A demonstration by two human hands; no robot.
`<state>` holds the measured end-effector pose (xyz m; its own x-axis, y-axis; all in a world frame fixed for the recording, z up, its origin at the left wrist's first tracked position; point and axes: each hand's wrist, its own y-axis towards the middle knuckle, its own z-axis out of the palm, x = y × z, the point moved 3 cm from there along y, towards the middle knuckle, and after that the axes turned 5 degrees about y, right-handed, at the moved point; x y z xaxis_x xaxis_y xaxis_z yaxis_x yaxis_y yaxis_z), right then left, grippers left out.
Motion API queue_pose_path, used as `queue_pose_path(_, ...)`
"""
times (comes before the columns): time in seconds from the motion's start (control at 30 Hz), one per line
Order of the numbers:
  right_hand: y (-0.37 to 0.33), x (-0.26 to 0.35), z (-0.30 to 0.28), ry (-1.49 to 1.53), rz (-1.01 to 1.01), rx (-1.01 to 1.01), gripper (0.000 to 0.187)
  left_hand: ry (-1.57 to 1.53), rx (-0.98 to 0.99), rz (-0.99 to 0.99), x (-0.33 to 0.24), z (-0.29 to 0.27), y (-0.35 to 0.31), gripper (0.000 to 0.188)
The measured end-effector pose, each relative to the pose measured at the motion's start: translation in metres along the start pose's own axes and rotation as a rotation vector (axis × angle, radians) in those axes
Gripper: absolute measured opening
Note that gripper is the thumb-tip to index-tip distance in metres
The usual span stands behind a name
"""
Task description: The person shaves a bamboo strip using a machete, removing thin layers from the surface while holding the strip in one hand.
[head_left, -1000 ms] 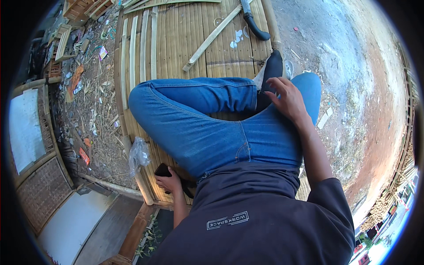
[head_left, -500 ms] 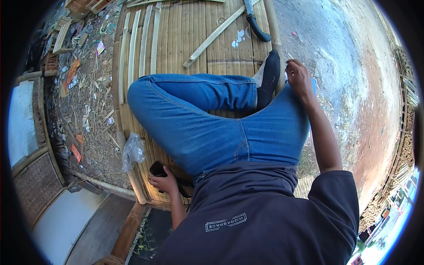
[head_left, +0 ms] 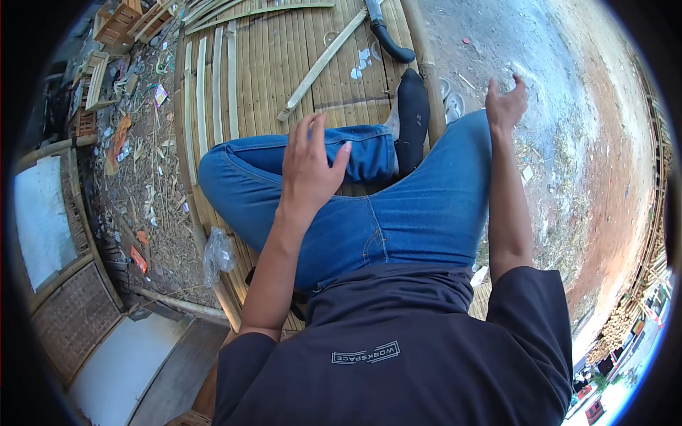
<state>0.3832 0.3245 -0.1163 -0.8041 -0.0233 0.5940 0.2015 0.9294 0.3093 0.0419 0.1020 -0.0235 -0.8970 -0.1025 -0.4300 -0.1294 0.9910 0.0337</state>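
The left hand [head_left: 310,167] hovers empty above the crossed, jeans-clad knee [head_left: 234,177], fingers loosely spread; the right hand [head_left: 506,105] hangs open at one o'clock, holding nothing; a bamboo slat [head_left: 323,62] and black-handled knife [head_left: 387,39] lie at twelve o'clock, within reach.

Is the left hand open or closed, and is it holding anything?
Open and empty: the left hand hovers above the jeans, fingers spread, nothing in its grasp.

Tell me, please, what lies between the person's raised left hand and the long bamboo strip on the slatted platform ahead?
In the head view, the left hand is separated from the bamboo strip only by the blue-jeaned knee and bare bamboo slats of the platform.
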Motion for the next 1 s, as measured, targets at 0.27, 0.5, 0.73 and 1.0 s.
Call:
queue_pose_path(0.27,-0.092,-0.021,-0.177,0.479,0.298,0.126,0.045,-0.015,0.060,-0.104,-0.091,0.171,0.082,0.084)
queue_pose_path(0.5,-0.260,-0.054,-0.274,0.371,0.714,-0.107,0.037,-0.237,-0.013,0.686,-0.136,0.153,0.110,0.061)
queue_pose_path(0.73,-0.179,0.017,-0.220,0.611,0.442,-0.102,0.034,0.073,-0.086,0.465,-0.068,0.122,-0.009,0.048)
queue_pose_path(1.0,-0.134,0.086,-0.170,0.771,0.005,0.323,0.033,-0.460,0.417,0.252,-0.093,0.094,-0.049,0.033)
